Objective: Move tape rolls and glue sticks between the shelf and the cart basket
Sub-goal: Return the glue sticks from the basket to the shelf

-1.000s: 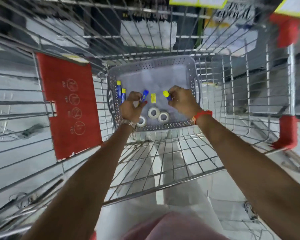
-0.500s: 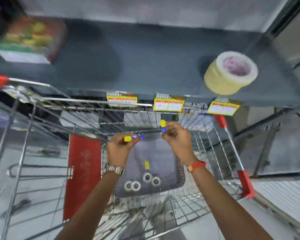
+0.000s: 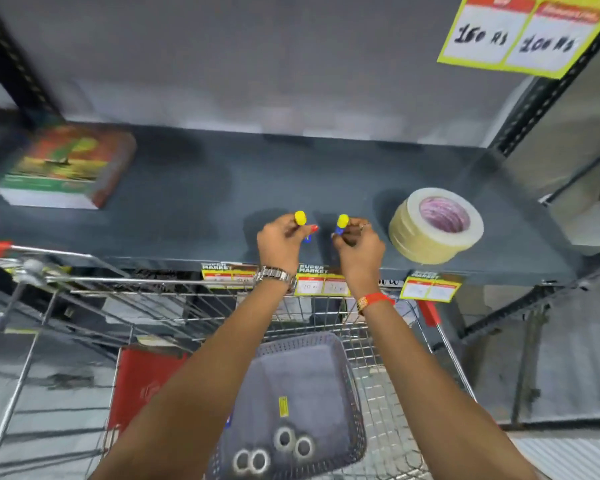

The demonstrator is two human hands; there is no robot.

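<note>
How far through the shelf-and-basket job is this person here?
Done: a stack of tape sits on the shelf. In hand: the left hand and right hand each hold a glue stick, yellow caps up, over the shelf. Left: four small tape rolls lie in the basket.

My arms are bare to above the elbow, no sleeves showing. My left wrist carries a silver metal link watch [image 3: 276,274]; my right wrist, an orange-red band [image 3: 373,300]. My left thumbnail [image 3: 314,228] is painted red.
</note>
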